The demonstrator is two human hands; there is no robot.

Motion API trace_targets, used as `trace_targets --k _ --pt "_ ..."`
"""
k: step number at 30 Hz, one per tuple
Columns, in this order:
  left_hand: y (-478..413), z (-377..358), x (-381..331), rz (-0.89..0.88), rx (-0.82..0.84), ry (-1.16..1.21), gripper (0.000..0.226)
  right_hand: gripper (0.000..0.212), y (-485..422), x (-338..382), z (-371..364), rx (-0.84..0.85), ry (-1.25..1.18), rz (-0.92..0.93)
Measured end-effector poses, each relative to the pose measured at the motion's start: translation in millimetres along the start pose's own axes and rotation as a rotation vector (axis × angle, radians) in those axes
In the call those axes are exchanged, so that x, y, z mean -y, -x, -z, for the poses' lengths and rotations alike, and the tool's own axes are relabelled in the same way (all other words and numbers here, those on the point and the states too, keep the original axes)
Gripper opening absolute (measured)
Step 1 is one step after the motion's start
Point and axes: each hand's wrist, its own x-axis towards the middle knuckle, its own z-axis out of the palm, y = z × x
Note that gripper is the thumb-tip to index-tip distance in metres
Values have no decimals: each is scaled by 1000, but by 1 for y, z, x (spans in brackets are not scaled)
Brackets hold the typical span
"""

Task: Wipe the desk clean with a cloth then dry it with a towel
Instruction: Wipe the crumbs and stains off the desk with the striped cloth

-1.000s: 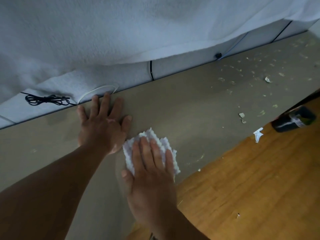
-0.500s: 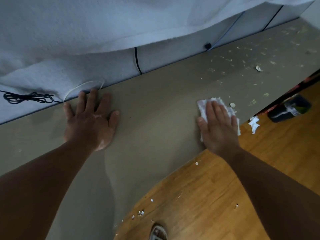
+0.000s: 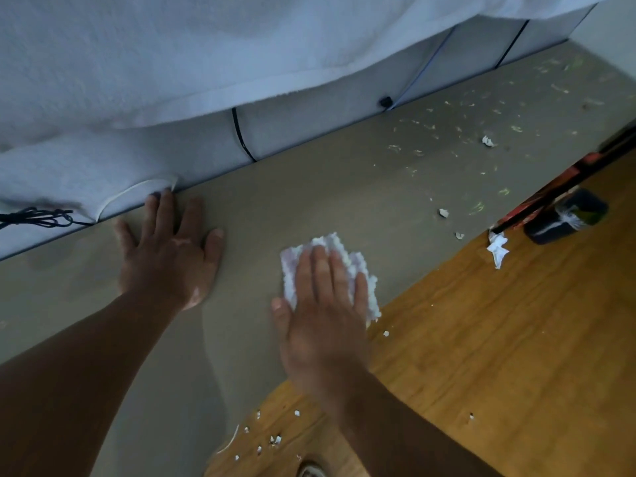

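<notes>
Wiping step underway: right hand [image 3: 323, 304] flat, fingers together, pressing white cloth [image 3: 361, 266] onto desk [image 3: 344, 187] near its front edge. Left hand [image 3: 168, 256] spread flat, bracing, off to its left. Next, probably: sweep toward scraps [image 3: 444, 212] beyond and right of it. Drying not begun.

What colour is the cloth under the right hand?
White. The cloth shows in the head view, pressed flat on the desk by the right hand.

place: likely a home room | desk [image 3: 327, 201] | wood floor [image 3: 499, 339] | loose cables [image 3: 38, 216] | draped towel [image 3: 172, 56]
</notes>
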Motion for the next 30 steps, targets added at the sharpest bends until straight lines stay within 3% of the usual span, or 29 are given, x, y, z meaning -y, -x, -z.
trace_targets --k 7,16,24,27,30 --pt "1 -3 -12 52 -18 9 69 67 -20 -34 13 127 48 400" --pt "3 -4 -20 50 -59 -6 77 77 -110 -99 34 119 63 91" --pt "-2 -5 -34 -32 -43 -39 82 69 -177 -106 38 87 59 -158" --pt "-9 -4 -43 -82 -38 -42 86 71 -179 -101 36 82 68 -184" --pt "-19 -4 -54 -111 -22 -48 91 67 -159 -90 36 97 47 -51"
